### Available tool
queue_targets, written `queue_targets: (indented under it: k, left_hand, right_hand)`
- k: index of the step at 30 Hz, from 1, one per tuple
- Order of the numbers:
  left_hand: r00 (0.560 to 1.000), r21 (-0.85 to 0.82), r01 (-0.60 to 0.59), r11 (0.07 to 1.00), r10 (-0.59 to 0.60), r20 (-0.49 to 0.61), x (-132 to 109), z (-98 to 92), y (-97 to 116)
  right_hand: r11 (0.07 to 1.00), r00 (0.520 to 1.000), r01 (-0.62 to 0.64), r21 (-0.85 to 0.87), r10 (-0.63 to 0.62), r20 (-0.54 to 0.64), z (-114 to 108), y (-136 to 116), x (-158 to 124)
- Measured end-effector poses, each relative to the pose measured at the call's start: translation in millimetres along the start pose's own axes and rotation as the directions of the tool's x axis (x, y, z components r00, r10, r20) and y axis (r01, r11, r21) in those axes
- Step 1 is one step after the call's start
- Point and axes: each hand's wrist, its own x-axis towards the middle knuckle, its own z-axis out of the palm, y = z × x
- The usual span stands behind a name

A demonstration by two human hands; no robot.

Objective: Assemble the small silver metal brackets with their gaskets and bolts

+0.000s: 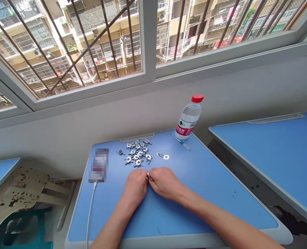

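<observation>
Left hand (135,186) and right hand (166,183) meet at lower centre of frame, grip closed from both sides on a small metal part (148,176), mostly hidden by fingers. Blue bench (169,221). Above hands, loose heap of metal fittings (136,152); right of it, separate loose piece (163,156). Far edge, right: water bottle (189,117), red cap, small screwdriver (180,142) beside it. Left: blurred phone (99,165), white cable (90,211) trailing down.

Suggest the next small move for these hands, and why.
Probably lay the small metal piece pinched between the left hand and right hand down clear of the pile of metal fittings: both hands are on it, and the pile lies just ahead.
</observation>
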Motion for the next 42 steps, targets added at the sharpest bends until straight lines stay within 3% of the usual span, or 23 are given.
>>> queue_targets:
  k: [4, 7, 11, 22, 32, 37, 42]
  left_hand:
    - [1.000, 0.015, 0.017, 1.000, -0.017, 0.002, -0.3, -1.9, 0.3]
    - [1.000, -0.020, 0.010, 1.000, -0.010, 0.008, 0.6, -8.6, -2.1]
    - [0.999, -0.086, 0.017, 0.996, -0.014, 0.034, 1.0, -16.0, -6.2]
    - [0.998, -0.279, 0.042, 0.959, -0.029, 0.050, -1.6, -24.2, 6.1]
    - [0.994, -0.229, 0.107, 0.968, -0.102, 0.032, -1.6, -23.6, -1.8]
    - [0.995, -0.202, 0.082, 0.976, -0.068, 0.077, -1.2, -26.7, -0.9]
    - [0.996, -0.175, 0.073, 0.982, -0.064, 0.054, 0.7, -28.4, -0.7]
  right_hand:
    - [0.999, 1.000, -0.006, 0.040, 0.007, -0.024, 4.5, -1.1, -0.4]
    - [0.996, 0.999, 0.052, 0.074, -0.052, -0.006, 0.6, 9.2, -0.8]
    - [0.990, 0.999, 0.037, 0.136, -0.034, -0.023, -7.4, 24.4, -1.9]
    - [0.999, 0.999, 0.013, 0.044, -0.014, 0.030, -5.3, 18.6, 0.0]
    - [0.994, 0.994, 0.108, 0.009, -0.108, 0.022, -4.8, 23.7, 0.9]
    - [0.992, 0.990, 0.121, 0.018, -0.122, 0.068, -6.9, 26.9, 5.2]
    - [0.986, 0.985, 0.151, 0.063, -0.156, 0.069, -0.4, 34.8, 10.2]
